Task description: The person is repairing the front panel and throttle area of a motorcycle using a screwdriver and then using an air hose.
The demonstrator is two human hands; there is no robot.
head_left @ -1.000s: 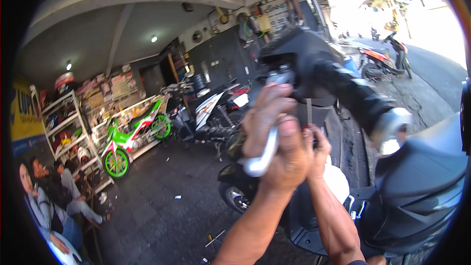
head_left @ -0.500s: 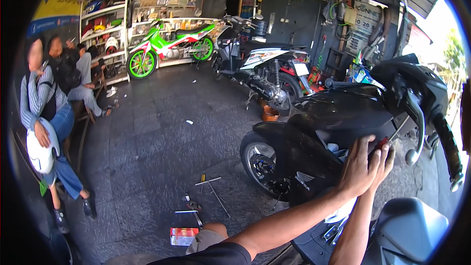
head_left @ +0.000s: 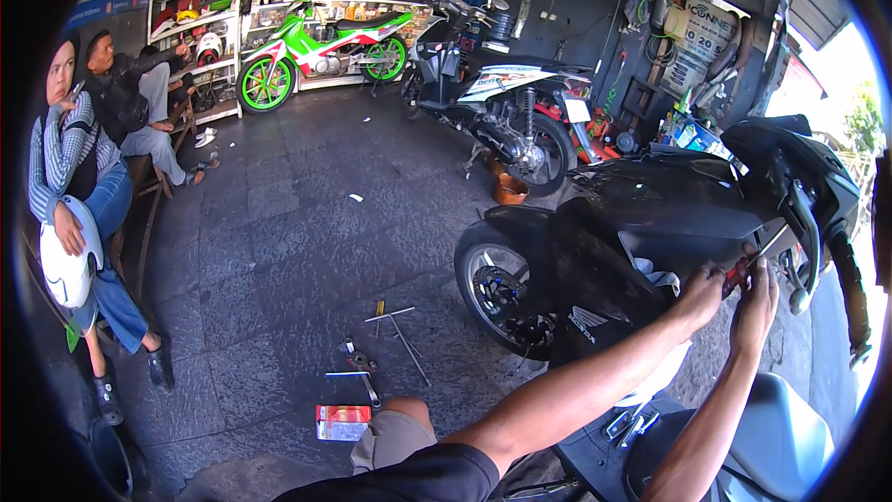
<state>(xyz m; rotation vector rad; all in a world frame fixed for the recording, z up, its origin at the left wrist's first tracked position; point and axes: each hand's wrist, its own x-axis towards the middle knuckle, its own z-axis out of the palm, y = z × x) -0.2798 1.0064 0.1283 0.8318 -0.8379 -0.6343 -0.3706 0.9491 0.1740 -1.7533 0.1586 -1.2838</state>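
My left hand [head_left: 701, 296] is closed on the red handle of a screwdriver [head_left: 738, 274], whose metal shaft points up and right toward the handlebar [head_left: 790, 163] of a black scooter [head_left: 595, 297]. Just right of it, my right hand [head_left: 756, 297] has its fingers wrapped at the same handle, partly covering it. Both are close to the scooter's front body, below the brake lever [head_left: 806, 270]; where the blade ends is hard to make out.
Two seated people [head_left: 74, 177] [head_left: 139, 112] are at left, one with a white helmet [head_left: 63, 265]. Loose wrenches [head_left: 401, 344] and a red box [head_left: 342, 423] lie on the floor. A white scooter [head_left: 502, 84], a green motorbike [head_left: 325, 56] and an orange bucket [head_left: 511, 188] stand behind.
My left hand has left the brake lever for the screwdriver. In the last half second both hands shifted slightly right and the shaft tilted. The view has swung widely since a second ago.
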